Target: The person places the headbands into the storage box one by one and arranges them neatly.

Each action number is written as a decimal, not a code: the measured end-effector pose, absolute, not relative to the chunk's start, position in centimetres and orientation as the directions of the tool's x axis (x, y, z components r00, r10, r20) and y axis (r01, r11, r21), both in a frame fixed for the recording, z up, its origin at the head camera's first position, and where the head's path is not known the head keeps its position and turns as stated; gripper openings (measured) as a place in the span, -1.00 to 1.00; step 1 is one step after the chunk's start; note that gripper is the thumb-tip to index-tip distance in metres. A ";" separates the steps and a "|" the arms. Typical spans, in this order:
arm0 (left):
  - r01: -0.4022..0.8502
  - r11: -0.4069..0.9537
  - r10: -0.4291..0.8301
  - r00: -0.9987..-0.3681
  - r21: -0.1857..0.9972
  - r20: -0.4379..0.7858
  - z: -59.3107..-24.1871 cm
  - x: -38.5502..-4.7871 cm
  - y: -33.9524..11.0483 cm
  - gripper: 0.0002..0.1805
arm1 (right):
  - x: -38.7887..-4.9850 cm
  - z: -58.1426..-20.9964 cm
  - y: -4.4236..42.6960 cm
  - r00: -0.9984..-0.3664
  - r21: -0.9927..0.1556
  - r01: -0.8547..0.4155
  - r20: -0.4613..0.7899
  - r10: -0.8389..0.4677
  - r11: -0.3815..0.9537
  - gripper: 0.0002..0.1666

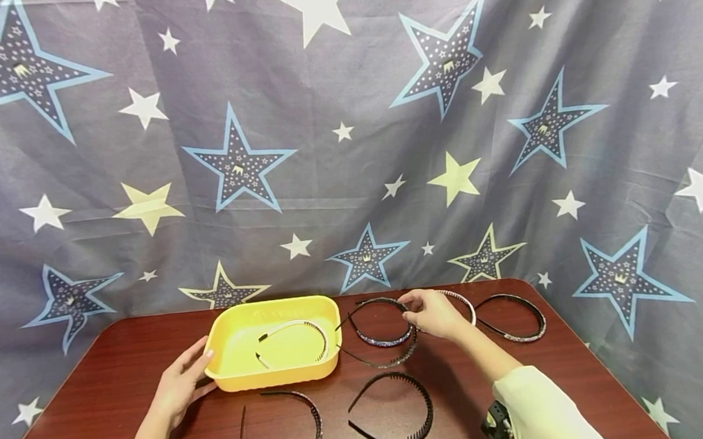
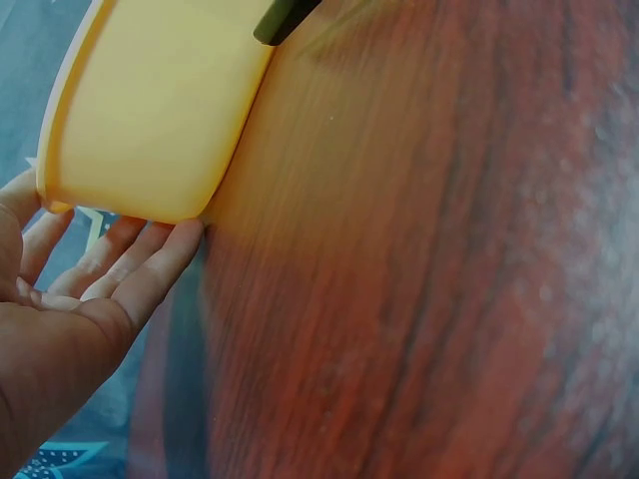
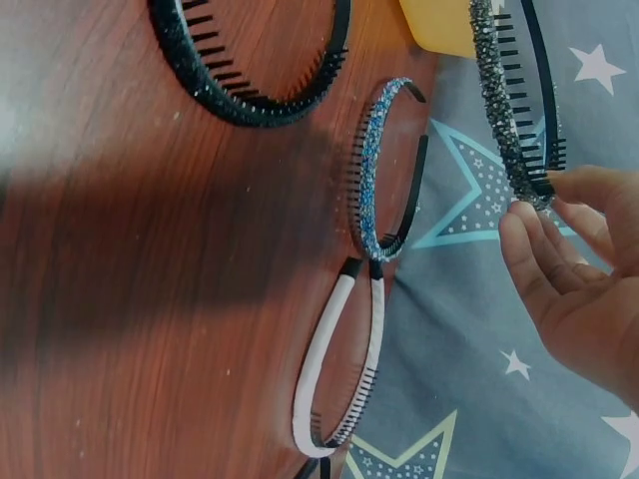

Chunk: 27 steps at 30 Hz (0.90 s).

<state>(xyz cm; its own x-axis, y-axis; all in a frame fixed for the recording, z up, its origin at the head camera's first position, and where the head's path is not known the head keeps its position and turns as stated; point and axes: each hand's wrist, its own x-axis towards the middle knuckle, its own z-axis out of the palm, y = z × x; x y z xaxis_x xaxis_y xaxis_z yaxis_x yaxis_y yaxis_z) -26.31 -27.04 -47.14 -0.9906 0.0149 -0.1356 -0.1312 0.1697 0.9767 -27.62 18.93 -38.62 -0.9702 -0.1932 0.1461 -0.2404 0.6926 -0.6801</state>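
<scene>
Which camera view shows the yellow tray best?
The head view: nearly the whole tray is visible, including its inside with a white headband. The left wrist view shows only part of its outside, touched by the left hand; the right wrist view shows a small piece at the top edge.

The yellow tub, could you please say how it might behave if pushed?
The tub probably slides rather than tips, being wide and low. Its smooth walls suggest light, fairly stiff plastic. The white headband inside may shift.

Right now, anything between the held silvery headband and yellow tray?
Nothing visible: the right hand holds the silvery headband raised, its ends at the right edge of the yellow tray in the head view.
</scene>
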 end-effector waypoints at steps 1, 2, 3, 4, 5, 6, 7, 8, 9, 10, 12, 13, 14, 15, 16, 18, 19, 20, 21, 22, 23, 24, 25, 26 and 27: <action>-0.132 0.171 0.014 -0.991 0.976 -0.136 -47.1 -26.3 -27.1 -0.22 | -27.7 -38.6 18.7 -0.970 -0.688 -0.239 0.140 -0.198 0.685 -0.68; -0.133 0.171 0.013 -0.990 0.976 -0.137 -47.2 -26.3 -27.1 -0.22 | -27.7 -38.7 18.6 -0.970 -0.697 -0.239 0.137 -0.202 0.676 -0.69; -0.134 0.172 0.012 -0.990 0.976 -0.138 -47.2 -26.2 -27.1 -0.22 | -27.7 -38.7 18.4 -0.969 -0.701 -0.240 0.137 -0.204 0.672 -0.69; -0.134 0.172 0.012 -0.990 0.976 -0.138 -47.2 -26.2 -27.1 -0.22 | -27.8 -38.7 18.2 -0.969 -0.702 -0.243 0.140 -0.205 0.669 -0.69; -0.135 0.172 0.011 -0.990 0.976 -0.139 -47.2 -26.2 -27.1 -0.22 | -27.8 -38.6 18.0 -0.969 -0.704 -0.244 0.142 -0.203 0.667 -0.69; -0.135 0.171 0.011 -0.990 0.976 -0.139 -47.1 -26.2 -27.1 -0.22 | -27.8 -38.6 17.8 -0.969 -0.703 -0.244 0.145 -0.201 0.668 -0.69; -0.135 0.170 0.012 -0.990 0.976 -0.139 -47.1 -26.2 -27.1 -0.22 | -27.8 -38.6 17.7 -0.969 -0.702 -0.243 0.147 -0.198 0.669 -0.69; -0.135 0.171 0.013 -0.990 0.976 -0.139 -47.1 -26.2 -27.1 -0.22 | -27.8 -38.6 17.5 -0.969 -0.701 -0.243 0.150 -0.194 0.671 -0.69; -0.134 0.170 0.014 -0.990 0.976 -0.138 -47.1 -26.2 -27.0 -0.21 | -27.8 -38.6 17.4 -0.970 -0.699 -0.242 0.152 -0.191 0.673 -0.70; -0.133 0.170 0.015 -0.990 0.976 -0.138 -47.1 -26.2 -27.0 -0.21 | -27.8 -38.6 17.2 -0.969 -0.694 -0.245 0.159 -0.188 0.677 -0.70; -0.132 0.170 0.015 -0.990 0.977 -0.137 -47.1 -26.2 -27.0 -0.21 | -27.9 -38.6 16.9 -0.968 -0.687 -0.250 0.169 -0.185 0.683 -0.70; -0.132 0.169 0.015 -0.990 0.977 -0.137 -47.1 -26.2 -27.0 -0.21 | -27.9 -38.6 16.8 -0.967 -0.683 -0.253 0.175 -0.183 0.686 -0.71; -0.133 0.168 0.014 -0.990 0.977 -0.137 -47.1 -26.2 -27.0 -0.20 | -28.0 -38.7 16.6 -0.967 -0.679 -0.255 0.181 -0.180 0.688 -0.71; -0.133 0.167 0.013 -0.990 0.977 -0.137 -47.1 -26.2 -27.0 -0.20 | -28.0 -38.8 16.5 -0.967 -0.676 -0.256 0.185 -0.178 0.691 -0.72; -0.133 0.166 0.012 -0.991 0.977 -0.137 -47.0 -26.2 -27.0 -0.21 | -28.1 -38.9 16.4 -0.967 -0.674 -0.256 0.188 -0.174 0.693 -0.72; -0.133 0.163 0.011 -0.991 0.978 -0.137 -47.0 -26.2 -27.0 -0.21 | -28.3 -39.1 16.2 -0.969 -0.676 -0.247 0.184 -0.166 0.694 -0.73; -0.133 0.163 0.011 -0.991 0.978 -0.137 -47.0 -26.2 -27.0 -0.21 | -28.4 -39.2 16.1 -0.970 -0.679 -0.244 0.183 -0.163 0.693 -0.73; -0.133 0.164 0.012 -0.991 0.978 -0.136 -47.0 -26.2 -27.0 -0.21 | -28.4 -39.3 16.0 -0.971 -0.685 -0.240 0.179 -0.160 0.688 -0.72; -0.132 0.165 0.012 -0.991 0.977 -0.136 -47.0 -26.1 -27.0 -0.21 | -28.5 -39.4 15.9 -0.971 -0.687 -0.237 0.177 -0.158 0.686 -0.72; -0.132 0.166 0.012 -0.991 0.977 -0.136 -47.0 -26.1 -27.0 -0.21 | -28.5 -39.4 15.8 -0.972 -0.689 -0.236 0.174 -0.159 0.685 -0.72; -0.132 0.168 0.013 -0.991 0.977 -0.136 -47.0 -26.1 -27.0 -0.21 | -28.6 -39.4 15.7 -0.972 -0.691 -0.234 0.172 -0.159 0.684 -0.72; -0.132 0.169 0.013 -0.991 0.977 -0.136 -46.9 -26.1 -27.0 -0.21 | -28.6 -39.4 15.6 -0.973 -0.695 -0.231 0.166 -0.161 0.681 -0.72; -0.133 0.170 0.013 -0.990 0.977 -0.137 -46.9 -26.1 -27.0 -0.21 | -28.6 -39.4 15.5 -0.972 -0.693 -0.235 0.167 -0.165 0.681 -0.72; -0.134 0.169 0.014 -0.990 0.976 -0.138 -46.9 -26.0 -26.9 -0.21 | -28.6 -39.4 15.4 -0.970 -0.692 -0.241 0.169 -0.172 0.680 -0.72; -0.135 0.168 0.014 -0.990 0.977 -0.140 -46.9 -26.0 -26.9 -0.21 | -28.6 -39.3 15.2 -0.970 -0.695 -0.241 0.166 -0.175 0.677 -0.72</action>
